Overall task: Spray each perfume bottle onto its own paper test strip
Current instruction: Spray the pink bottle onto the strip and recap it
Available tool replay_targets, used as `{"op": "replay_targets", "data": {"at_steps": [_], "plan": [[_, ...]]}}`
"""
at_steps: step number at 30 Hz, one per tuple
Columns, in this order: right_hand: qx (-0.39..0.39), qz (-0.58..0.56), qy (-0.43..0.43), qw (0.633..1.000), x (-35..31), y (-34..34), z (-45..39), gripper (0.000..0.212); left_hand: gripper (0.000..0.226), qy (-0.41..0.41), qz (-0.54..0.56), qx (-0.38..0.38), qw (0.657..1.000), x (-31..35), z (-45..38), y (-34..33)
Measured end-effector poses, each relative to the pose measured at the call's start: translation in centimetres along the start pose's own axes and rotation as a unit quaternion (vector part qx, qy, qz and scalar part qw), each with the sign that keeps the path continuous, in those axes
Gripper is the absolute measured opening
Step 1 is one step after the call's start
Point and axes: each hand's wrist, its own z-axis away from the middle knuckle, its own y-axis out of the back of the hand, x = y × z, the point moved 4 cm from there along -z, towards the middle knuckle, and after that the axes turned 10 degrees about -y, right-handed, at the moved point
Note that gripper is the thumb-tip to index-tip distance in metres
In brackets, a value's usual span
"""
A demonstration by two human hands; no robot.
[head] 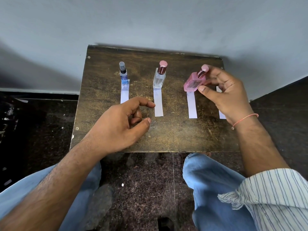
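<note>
Three perfume bottles stand in a row on a small dark wooden table point(175, 130). A slim blue bottle point(124, 74) with a grey cap is at the left, on the top end of its white strip point(124, 94). A clear bottle point(160, 75) with a pink cap stands in the middle above its strip point(158, 104). My right hand point(223, 92) grips the pink bottle point(194, 82), tilted to the left over a third strip point(192, 105). A fourth strip point(220, 104) is mostly hidden behind that hand. My left hand point(123, 124) hovers loosely curled, holding nothing, over the table front.
The table backs onto a grey wall point(150, 22), with dark speckled floor point(141, 180) on both sides and in front. My knees in blue jeans point(208, 180) sit just below the table's front edge. A thin pink thread bracelet point(245, 119) circles my right wrist.
</note>
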Motion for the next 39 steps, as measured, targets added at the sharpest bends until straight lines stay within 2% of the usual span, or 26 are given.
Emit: {"op": "replay_targets", "data": {"at_steps": [7,13,19,35,39], "plan": [[0.083,0.168,0.010,0.982,1.2,4.0,0.6,0.044,0.032,-0.003,0.000,0.002,1.000,0.4,-0.4,-0.6],[0.035,0.276,-0.037,0.960,2.5,5.8,1.4,0.048,0.032,-0.009,0.010,-0.003,1.000,1.0,-0.9,-1.7],[0.001,0.329,-0.075,0.941,4.2,6.1,1.7,0.054,0.032,-0.009,0.019,-0.014,1.000,1.6,-1.4,-3.0],[-0.013,0.331,-0.087,0.940,4.3,7.2,2.5,0.055,0.031,-0.014,0.002,-0.027,1.000,1.8,-1.9,-4.4],[0.064,0.272,-0.004,0.960,3.3,7.6,2.7,0.055,0.036,-0.020,0.021,-0.003,1.000,2.3,-2.1,-4.3]]}}
